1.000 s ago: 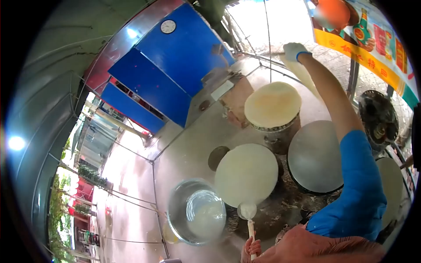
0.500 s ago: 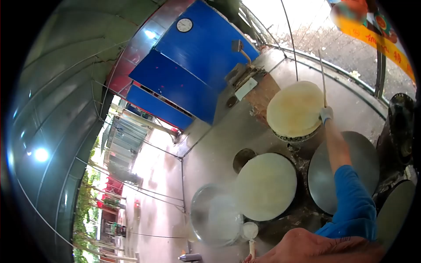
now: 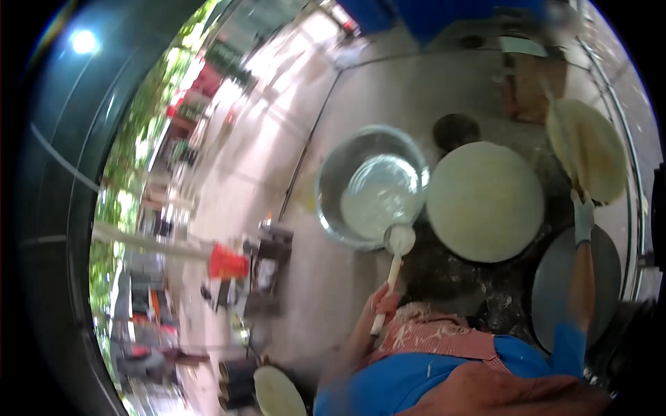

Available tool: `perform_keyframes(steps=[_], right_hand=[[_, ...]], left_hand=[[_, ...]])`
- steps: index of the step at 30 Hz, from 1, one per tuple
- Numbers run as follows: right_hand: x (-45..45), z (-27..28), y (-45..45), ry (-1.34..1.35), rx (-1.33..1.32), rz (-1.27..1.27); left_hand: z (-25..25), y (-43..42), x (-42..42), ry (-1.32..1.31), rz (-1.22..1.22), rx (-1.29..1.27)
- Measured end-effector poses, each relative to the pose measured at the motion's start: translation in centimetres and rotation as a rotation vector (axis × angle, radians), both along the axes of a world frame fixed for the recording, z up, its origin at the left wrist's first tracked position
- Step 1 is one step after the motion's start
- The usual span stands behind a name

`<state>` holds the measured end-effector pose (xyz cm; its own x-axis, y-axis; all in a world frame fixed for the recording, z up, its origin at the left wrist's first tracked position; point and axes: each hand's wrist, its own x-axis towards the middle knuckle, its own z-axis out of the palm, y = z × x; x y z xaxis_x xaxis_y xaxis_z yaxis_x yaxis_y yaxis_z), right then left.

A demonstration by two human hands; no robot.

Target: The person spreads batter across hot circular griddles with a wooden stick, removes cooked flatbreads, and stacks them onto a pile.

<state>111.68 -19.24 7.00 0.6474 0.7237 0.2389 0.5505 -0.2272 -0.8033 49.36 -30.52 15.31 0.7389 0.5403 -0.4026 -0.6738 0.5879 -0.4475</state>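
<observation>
My left hand (image 3: 386,301) is closed round the pale wooden handle of a ladle (image 3: 401,240). White batter fills the ladle's cup, which sits at the rim of a metal basin (image 3: 338,173) holding more of that batter. A thin stick (image 3: 574,163) is in my right hand (image 3: 583,213), which wears a whitish glove. The stick lies across a round, yellowish flatbread (image 3: 602,149) at the far right. Between the basin and that flatbread, a pale round sheet of batter (image 3: 484,201) covers a griddle. Below my right hand is a bare grey griddle (image 3: 548,295), partly behind my forearm.
A dark round pot (image 3: 456,130) stands behind the middle griddle. Beyond it is a brown box (image 3: 538,87) with a light board on top. At lower left, several dark cylinders (image 3: 236,378) stand near a pale round flatbread (image 3: 277,392). A red bucket (image 3: 227,262) is farther left.
The view has swung left and down, bringing my left hand and the basin fully into view. My right hand's stick now lies across the flatbread instead of pointing past it.
</observation>
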Motion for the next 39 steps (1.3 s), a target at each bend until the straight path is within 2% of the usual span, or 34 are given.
perform_keyframes(steps=[2, 3, 4, 5, 6, 7, 9, 10, 11, 12, 13, 14, 16, 17, 18, 20, 23, 24, 27, 30, 32, 33, 34, 35, 36, 38, 39], right_hand=[[-9.0, -0.1, 4.7, 0.202, -0.178, 0.3], [-14.2, 0.7, 6.7, -0.003, -0.206, 0.37], [-20.2, 2.1, 8.8, -0.21, -0.231, 0.43], [-17.3, 5.1, 5.8, -0.403, -0.256, 0.479], [-21.9, 6.2, 7.7, -0.437, -0.295, 0.577], [-26.8, 7.1, 9.8, -0.468, -0.338, 0.673], [-37.3, 10.9, 11.8, -0.382, -0.619, 0.78], [-40.8, 8.7, 12.1, -0.552, -0.575, 0.828], [-43.8, 4.1, 13.0, -0.669, -0.61, 0.861], [-47.5, 3.5, 12.7, -0.757, -0.695, 0.951], [-50.0, 4.6, 12.5, -0.747, -0.719, 1.011], [-51.6, 5.8, 13.0, -0.745, -0.727, 1.067], [-51.9, 9.0, 13.3, -0.503, -0.75, 0.909], [-51.3, 6.4, 12.1, -0.506, -0.713, 0.739], [-51.6, 3.6, 11.2, -0.54, -0.906, 0.714], [-54.4, 2.8, 9.4, -0.547, -0.942, 0.835], [-54.4, 5.0, 9.0, -0.385, -0.928, 0.667], [-54.1, 2.2, 7.1, -0.381, -0.943, 0.575], [-55.7, -0.2, 2.6, -0.302, -0.922, 0.549], [-55.9, 1.8, -1.8, -0.239, -0.871, 0.464], [-57.2, 4.2, -3.2, -0.232, -0.763, 0.398], [-57.3, 4.9, -3.6, -0.301, -0.545, 0.402], [-57.1, 6.3, -3.5, -0.349, -0.361, 0.397], [-56.5, 7.8, -3.0, -0.394, -0.209, 0.384], [-56.3, 10.8, -2.2, -0.292, -0.182, 0.387], [-54.6, 13.2, 0.3, -0.287, 0.083, 0.382], [-54.0, 15.7, 1.4, -0.254, 0.14, 0.352]], left_hand=[[-1.4, 2.4, -6.3, -0.028, 0.047, 0.137], [-2.6, 4.1, -9.6, -0.043, 0.048, 0.208], [-4.9, 6.4, -13.9, 0.071, 0.018, 0.288], [-5.6, 4.1, -10.0, 0.195, -0.026, 0.365], [-7.3, 6.4, -13.1, 0.303, -0.077, 0.446], [-7.1, 9.1, -14.9, 0.539, -0.12, 0.483], [-5.5, 14.2, -17.4, 1.013, -0.232, 0.547], [-10.4, 16.5, -20.3, 0.891, -0.201, 0.569], [-15.3, 17.8, -22.3, 0.762, -0.165, 0.573], [-13.6, 20.1, -21.4, 1.078, -0.265, 0.512], [-14.6, 22.6, -21.7, 1.165, -0.377, 0.459], [-16.5, 24.3, -22.3, 1.165, -0.452, 0.426], [-19.5, 26.4, -23.0, 1.107, -0.569, 0.347], [-20.7, 26.9, -23.3, 1.071, -0.61, 0.31], [-21.5, 27.2, -23.6, 1.026, -0.636, 0.268], [-22.8, 27.8, -23.9, 0.943, -0.655, 0.194], [-23.9, 28.2, -23.3, 0.789, -0.641, 0.042], [-24.0, 28.3, -22.8, 0.722, -0.628, -0.013], [-21.0, 27.7, -21.5, 0.43, -0.551, -0.273], [-13.0, 27.2, -20.8, 0.25, -0.499, -0.333], [-3.6, 26.1, -21.4, 0.423, -0.476, 0.076], [1.0, 25.6, -21.7, 0.53, -0.453, 0.255], [0.6, 26.3, -22.7, 0.128, -0.484, 0.168], [5.1, 25.4, -22.3, 0.197, -0.407, 0.21], [10.8, 24.5, -21.6, 0.273, -0.341, 0.272], [17.1, 23.9, -22.2, 0.183, -0.401, 0.498], [19.9, 24.4, -22.7, 0.116, -0.474, 0.811]])
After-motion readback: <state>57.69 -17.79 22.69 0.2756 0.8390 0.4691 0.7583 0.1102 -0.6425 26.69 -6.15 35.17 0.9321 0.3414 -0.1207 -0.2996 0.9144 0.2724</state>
